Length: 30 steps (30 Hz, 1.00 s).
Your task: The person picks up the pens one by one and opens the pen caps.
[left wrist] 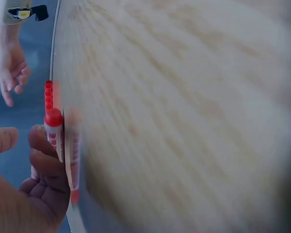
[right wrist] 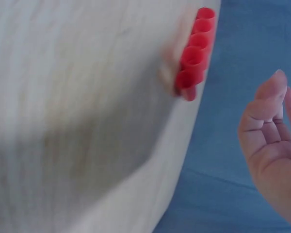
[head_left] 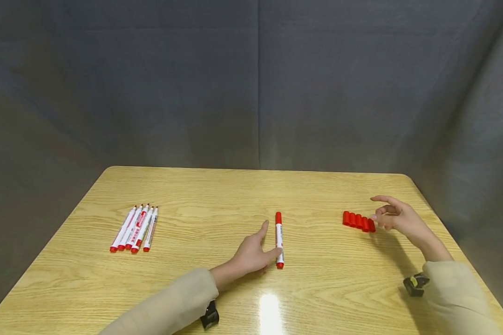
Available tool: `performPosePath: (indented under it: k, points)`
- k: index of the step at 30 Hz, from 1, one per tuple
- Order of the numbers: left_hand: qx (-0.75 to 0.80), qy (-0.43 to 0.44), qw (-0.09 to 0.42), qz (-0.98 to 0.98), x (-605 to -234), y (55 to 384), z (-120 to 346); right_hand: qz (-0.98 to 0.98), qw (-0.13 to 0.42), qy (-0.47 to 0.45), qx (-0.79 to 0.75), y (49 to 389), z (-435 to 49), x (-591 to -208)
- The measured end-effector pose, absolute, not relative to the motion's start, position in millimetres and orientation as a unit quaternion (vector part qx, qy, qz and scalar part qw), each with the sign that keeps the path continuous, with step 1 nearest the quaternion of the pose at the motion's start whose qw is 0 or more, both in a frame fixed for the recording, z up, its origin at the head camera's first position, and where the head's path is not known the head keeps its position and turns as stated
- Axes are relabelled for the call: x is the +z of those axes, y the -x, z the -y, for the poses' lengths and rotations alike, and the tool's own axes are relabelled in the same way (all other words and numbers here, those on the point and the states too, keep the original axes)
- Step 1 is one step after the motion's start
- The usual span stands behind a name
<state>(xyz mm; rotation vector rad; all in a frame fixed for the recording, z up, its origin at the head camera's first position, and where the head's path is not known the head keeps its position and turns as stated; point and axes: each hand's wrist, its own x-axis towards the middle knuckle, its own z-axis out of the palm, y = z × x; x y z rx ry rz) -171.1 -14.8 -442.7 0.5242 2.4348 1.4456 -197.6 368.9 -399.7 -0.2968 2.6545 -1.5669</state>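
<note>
A capped red whiteboard marker (head_left: 279,235) lies at the middle of the table, its red cap pointing away from me. My left hand (head_left: 253,253) is beside it, one fingertip over the lower barrel and the thumb spread apart. The left wrist view shows the marker (left wrist: 54,127) just beyond the fingers. On the right, a row of several red marker caps (head_left: 358,221) lies side by side. My right hand (head_left: 402,221) hovers at the row's right end, fingers loosely bent and holding nothing. In the right wrist view the caps' (right wrist: 193,56) open ends show, with a gap to the hand.
Several uncapped red markers (head_left: 136,228) lie side by side on the left of the wooden table (head_left: 209,195), tips pointing away. A dark grey curtain (head_left: 251,93) hangs behind the table and along both sides.
</note>
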Motion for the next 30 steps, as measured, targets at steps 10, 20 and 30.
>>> performPosePath:
  k: [10,20,30]
  points:
    - [0.500,-0.167,0.180,-0.831,-447,174,1,-0.865,0.001,0.112,-0.488,194,-351,-377]
    - [0.476,-0.174,0.190,-0.841,-446,176,-6,-0.850,-0.004,0.140,-0.507,192,-332,-372]
    - [0.491,-0.166,0.190,-0.834,-444,175,-9,-0.848,0.012,0.145,-0.509,197,-305,-372]
